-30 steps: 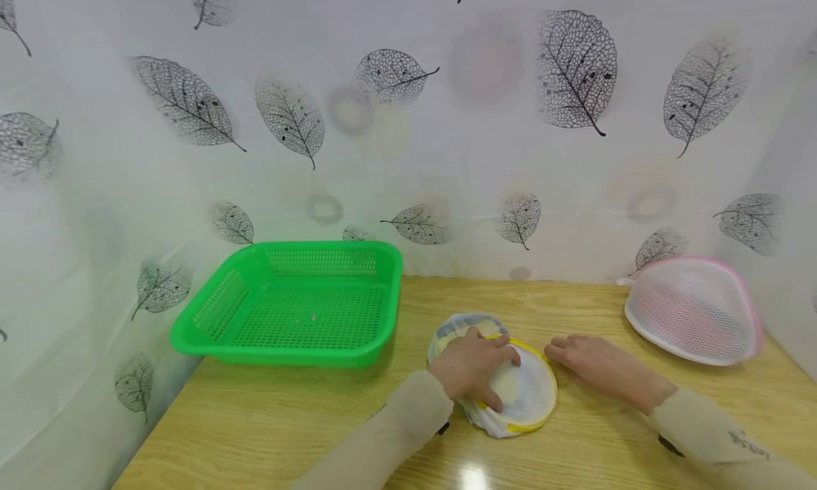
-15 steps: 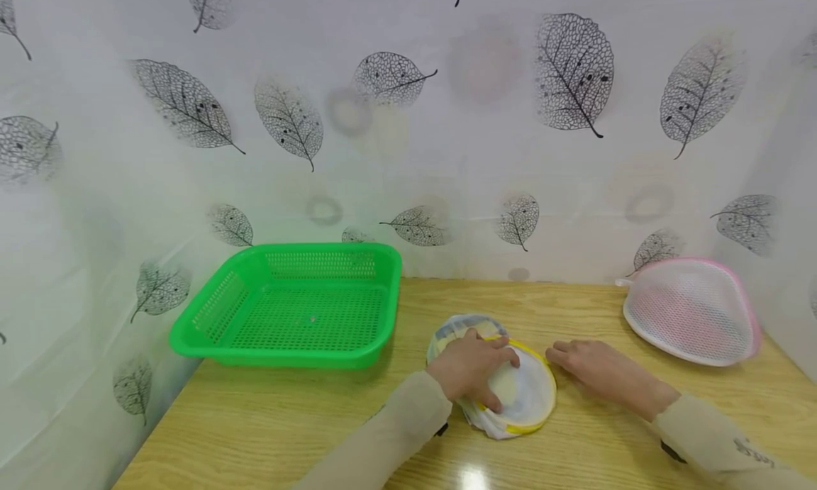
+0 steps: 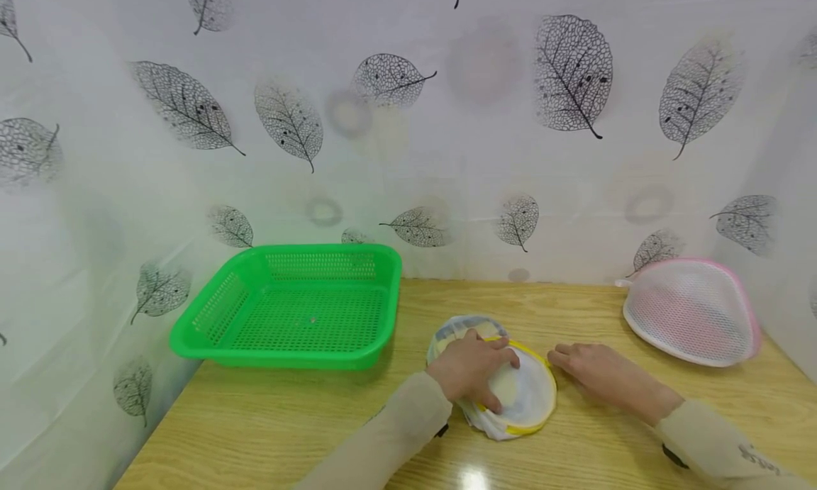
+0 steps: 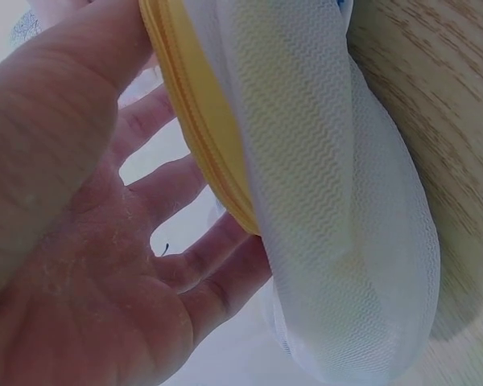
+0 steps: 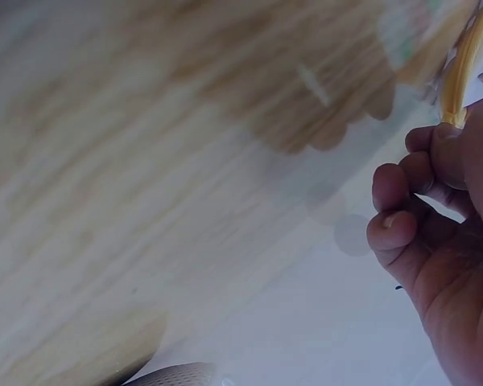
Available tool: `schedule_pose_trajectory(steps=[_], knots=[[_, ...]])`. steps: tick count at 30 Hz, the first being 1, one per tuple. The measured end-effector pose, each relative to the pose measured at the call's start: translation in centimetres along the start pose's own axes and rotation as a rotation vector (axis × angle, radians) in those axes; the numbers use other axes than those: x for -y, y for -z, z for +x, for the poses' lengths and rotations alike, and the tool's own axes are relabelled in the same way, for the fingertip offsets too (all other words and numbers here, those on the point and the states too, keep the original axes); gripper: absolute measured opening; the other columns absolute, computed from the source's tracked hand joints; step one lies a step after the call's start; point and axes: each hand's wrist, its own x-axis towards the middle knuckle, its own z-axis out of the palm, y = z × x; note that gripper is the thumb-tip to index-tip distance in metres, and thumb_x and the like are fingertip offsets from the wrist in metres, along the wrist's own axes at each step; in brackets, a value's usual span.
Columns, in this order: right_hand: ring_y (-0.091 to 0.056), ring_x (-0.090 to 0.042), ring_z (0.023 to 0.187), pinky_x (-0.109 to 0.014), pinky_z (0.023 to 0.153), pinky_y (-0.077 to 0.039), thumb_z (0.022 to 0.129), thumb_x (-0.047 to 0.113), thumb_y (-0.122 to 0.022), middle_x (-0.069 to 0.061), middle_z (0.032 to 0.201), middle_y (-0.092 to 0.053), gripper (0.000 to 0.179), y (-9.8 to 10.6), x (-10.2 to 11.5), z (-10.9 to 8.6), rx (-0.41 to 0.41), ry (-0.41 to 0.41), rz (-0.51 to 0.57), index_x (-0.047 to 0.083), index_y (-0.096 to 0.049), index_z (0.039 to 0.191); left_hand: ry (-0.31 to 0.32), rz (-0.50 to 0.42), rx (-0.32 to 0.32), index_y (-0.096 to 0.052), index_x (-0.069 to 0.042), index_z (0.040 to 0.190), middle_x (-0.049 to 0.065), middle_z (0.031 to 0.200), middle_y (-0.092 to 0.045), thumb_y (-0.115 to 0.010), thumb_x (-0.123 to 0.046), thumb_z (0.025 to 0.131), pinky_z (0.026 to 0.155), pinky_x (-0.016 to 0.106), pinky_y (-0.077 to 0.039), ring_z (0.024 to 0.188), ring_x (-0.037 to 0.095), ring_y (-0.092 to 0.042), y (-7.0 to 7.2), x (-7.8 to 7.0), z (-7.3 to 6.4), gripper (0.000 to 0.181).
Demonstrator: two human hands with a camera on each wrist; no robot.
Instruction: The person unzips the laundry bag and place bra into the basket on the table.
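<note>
A round white mesh laundry bag (image 3: 532, 391) with yellow trim lies on the table in the head view, rumpled at its far and near left sides. My left hand (image 3: 472, 371) rests over it with fingers spread, fingertips on the mesh and thumb near the yellow edge. In the left wrist view that palm stands off from the bag (image 4: 322, 185), and the trim partly hides the fingertips. My right hand (image 3: 590, 369) pinches the yellow trim at the bag's right side. Thumb and index meet at the end of the trim (image 5: 463, 72) in the right wrist view, other fingers curled.
A green plastic basket (image 3: 383, 334) with perforated walls stands at the left of the wooden table (image 3: 268, 419). Back right lies another mesh bag (image 3: 692, 313), white and pink. A leaf-printed curtain (image 3: 434, 157) hangs behind the table.
My right hand has shifted very slightly right and toward me, still at the yellow trim. The left hand and the mesh laundry bag hold their places.
</note>
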Motion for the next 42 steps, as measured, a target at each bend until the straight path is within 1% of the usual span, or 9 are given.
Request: schedule_pose_trajectory(steps=[2, 6, 8, 13, 16, 22, 29, 37, 42], knots=[[-0.056, -0.009, 0.066, -0.029, 0.057, -0.05, 0.077, -0.005, -0.076, 0.008, 0.081, -0.057, 0.031, -0.01, 0.07, -0.05, -0.003, -0.003, 0.001, 0.015, -0.061, 0.095, -0.001, -0.001, -0.001, -0.059, -0.042, 0.133, -0.015, 0.162, -0.04, -0.087, -0.053, 0.075, 0.082, 0.025, -0.052, 0.127, 0.021, -0.051, 0.0, 0.0, -0.02, 0.065], [-0.059, -0.011, 0.066, -0.03, 0.058, -0.051, 0.078, -0.006, -0.074, 0.007, 0.084, -0.061, 0.03, 0.01, 0.21, -0.18, -0.008, -0.014, 0.002, 0.015, -0.062, 0.095, -0.005, -0.002, -0.001, -0.059, -0.042, 0.133, -0.015, 0.162, -0.04, -0.087, -0.053, 0.075, 0.082, 0.025, -0.052, 0.127, 0.022, -0.051, -0.01, -0.01, -0.03, 0.065], [-0.059, -0.011, 0.066, -0.03, 0.058, -0.052, 0.08, -0.005, -0.073, 0.007, 0.085, -0.061, 0.028, 0.04, 0.27, -0.22, -0.01, -0.019, 0.004, 0.015, -0.062, 0.095, -0.006, -0.001, -0.001, -0.059, -0.042, 0.133, -0.015, 0.162, -0.04, -0.087, -0.054, 0.075, 0.082, 0.025, -0.052, 0.127, 0.022, -0.051, -0.01, -0.02, -0.01, 0.066], [-0.055, -0.008, 0.065, -0.029, 0.056, -0.049, 0.086, 0.0, -0.071, 0.01, 0.081, -0.057, 0.02, 0.05, 0.33, -0.24, -0.01, -0.025, 0.006, 0.016, -0.061, 0.093, -0.005, -0.001, 0.0, -0.059, -0.042, 0.133, -0.015, 0.162, -0.039, -0.087, -0.054, 0.075, 0.082, 0.024, -0.051, 0.126, 0.021, -0.05, -0.07, -0.02, 0.05, 0.066], [-0.053, -0.006, 0.064, -0.028, 0.055, -0.048, 0.087, 0.001, -0.071, 0.011, 0.08, -0.055, 0.019, 0.04, 0.33, -0.26, -0.013, -0.02, 0.008, 0.016, -0.061, 0.092, -0.001, -0.001, 0.0, -0.059, -0.042, 0.133, -0.016, 0.162, -0.039, -0.087, -0.054, 0.075, 0.082, 0.024, -0.051, 0.126, 0.021, -0.05, -0.1, 0.0, 0.09, 0.066], [-0.049, -0.004, 0.062, -0.026, 0.053, -0.045, 0.085, -0.001, -0.072, 0.011, 0.077, -0.052, 0.022, -0.02, 0.32, -0.29, -0.037, -0.005, -0.006, 0.017, -0.059, 0.09, 0.002, 0.0, 0.001, -0.058, -0.043, 0.133, -0.016, 0.162, -0.039, -0.087, -0.055, 0.075, 0.082, 0.025, -0.052, 0.128, 0.022, -0.05, -0.14, 0.04, 0.14, 0.066], [-0.048, -0.003, 0.062, -0.025, 0.053, -0.046, 0.078, -0.006, -0.074, 0.011, 0.077, -0.053, 0.029, 0.02, 0.35, -0.46, -0.046, 0.005, -0.012, 0.016, -0.06, 0.09, 0.004, -0.008, 0.005, -0.058, -0.043, 0.134, -0.016, 0.162, -0.039, -0.087, -0.054, 0.075, 0.082, 0.025, -0.051, 0.127, 0.022, -0.05, 0.04, 0.0, 0.05, 0.066], [-0.053, -0.005, 0.063, -0.026, 0.055, -0.048, 0.083, -0.001, -0.073, 0.009, 0.08, -0.057, 0.023, -0.02, 0.41, -0.64, -0.051, -0.005, 0.009, 0.016, -0.061, 0.091, 0.009, -0.017, 0.007, -0.059, -0.043, 0.133, -0.017, 0.162, -0.039, -0.087, -0.054, 0.075, 0.085, 0.026, -0.052, 0.128, 0.022, -0.05, 0.02, 0.06, 0.02, 0.065], [-0.055, -0.007, 0.063, -0.027, 0.055, -0.049, 0.083, -0.002, -0.073, 0.007, 0.082, -0.061, 0.023, 0.0, 0.52, -0.78, -0.036, -0.019, 0.02, 0.015, -0.062, 0.094, 0.005, -0.024, 0.007, -0.059, -0.043, 0.133, -0.017, 0.162, -0.039, -0.087, -0.053, 0.075, 0.084, 0.025, -0.052, 0.127, 0.022, -0.05, -0.01, 0.06, 0.03, 0.065]])
